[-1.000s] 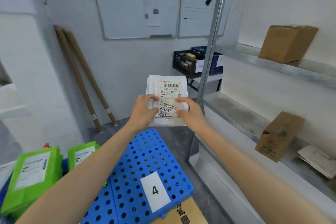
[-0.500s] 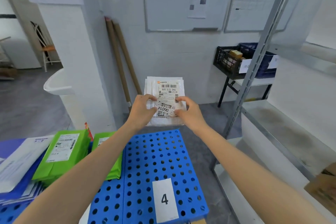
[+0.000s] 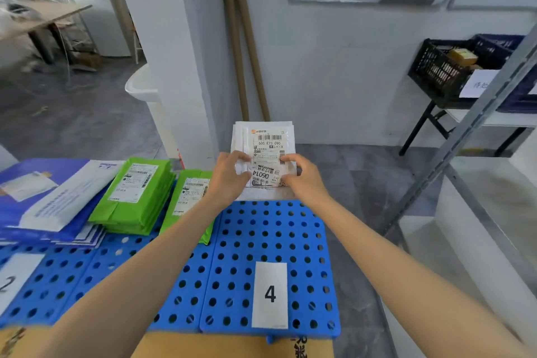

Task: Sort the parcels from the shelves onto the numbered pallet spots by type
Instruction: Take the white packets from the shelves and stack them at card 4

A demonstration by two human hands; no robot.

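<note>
A small stack of white parcels (image 3: 266, 139) with a barcode label is held flat in the air over the far edge of the blue pallet (image 3: 255, 241). My left hand (image 3: 229, 176) grips its left side, and my right hand (image 3: 302, 176) grips the right side. Below them lies the spot with the label 4 (image 3: 270, 295). Green parcels (image 3: 136, 192) lie on the spot to the left. Blue and white envelopes (image 3: 43, 195) are stacked further left, behind the label 2 (image 3: 11, 282).
A metal shelf upright (image 3: 465, 131) slants along the right, with a shelf board below it. A black crate (image 3: 441, 70) stands on a small table at the back right. Two cardboard tubes (image 3: 244, 46) lean on the wall. A cardboard box (image 3: 232, 346) sits under the pallet's near edge.
My view has swung left from the shelves to the pallet. Both hands keep the white parcels in the same grip, now above the far edge of spot 4.
</note>
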